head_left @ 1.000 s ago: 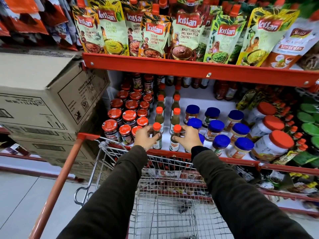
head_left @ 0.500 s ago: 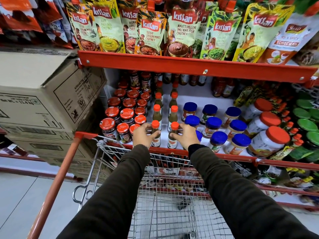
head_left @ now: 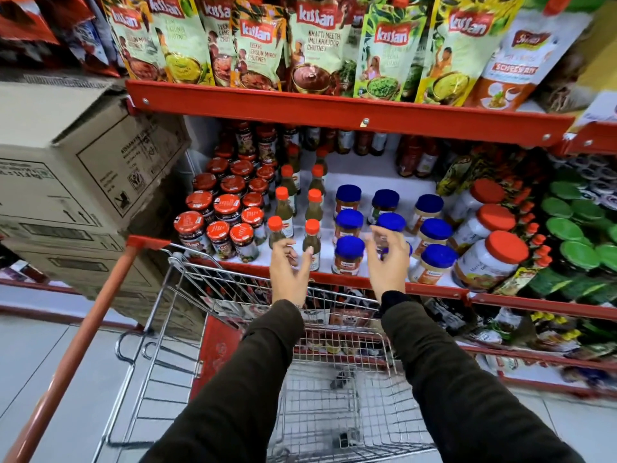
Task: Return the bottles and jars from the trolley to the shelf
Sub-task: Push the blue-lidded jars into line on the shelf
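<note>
Both hands empty at the shelf (head_left: 367, 282)
Our left hand (head_left: 288, 274) and right hand (head_left: 389, 262) hang wide open; next we check the trolley (head_left: 213, 289).

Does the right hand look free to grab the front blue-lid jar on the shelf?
Probably yes: the right hand is open and empty, just right of the front blue-lid jar, with nothing between them.
</note>
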Available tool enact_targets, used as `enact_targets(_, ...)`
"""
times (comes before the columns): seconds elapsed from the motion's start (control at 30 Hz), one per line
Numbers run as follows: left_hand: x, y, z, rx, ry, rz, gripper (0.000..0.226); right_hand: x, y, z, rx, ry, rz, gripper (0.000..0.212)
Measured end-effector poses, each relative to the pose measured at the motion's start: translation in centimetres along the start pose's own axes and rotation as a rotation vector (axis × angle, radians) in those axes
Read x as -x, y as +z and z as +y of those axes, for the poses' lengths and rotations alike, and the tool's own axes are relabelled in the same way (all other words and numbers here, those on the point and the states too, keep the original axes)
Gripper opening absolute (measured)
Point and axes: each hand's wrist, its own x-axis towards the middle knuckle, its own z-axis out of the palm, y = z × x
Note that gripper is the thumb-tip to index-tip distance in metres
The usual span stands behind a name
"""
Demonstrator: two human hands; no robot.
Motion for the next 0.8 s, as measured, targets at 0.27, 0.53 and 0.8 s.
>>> enact_targets(0.27,4.9,8.2,3.3,0.091,-0.097,-0.321,0.030,-0.4,-5.0,4.2,-0.176,0.399,-0.180,0.065)
enact_targets(0.53,5.5,14.3,4.3,0.259,-0.574,-0.604,0.071,-2.4,-6.8,6.0,-0.423,0.582,-0.412,0.081)
enact_targets(0.8,4.5,15.2,3.2,0.361,-0.548,-0.589,0.070,-1.6,-7.4,6.0,-0.485,0.579,-0.491,0.078)
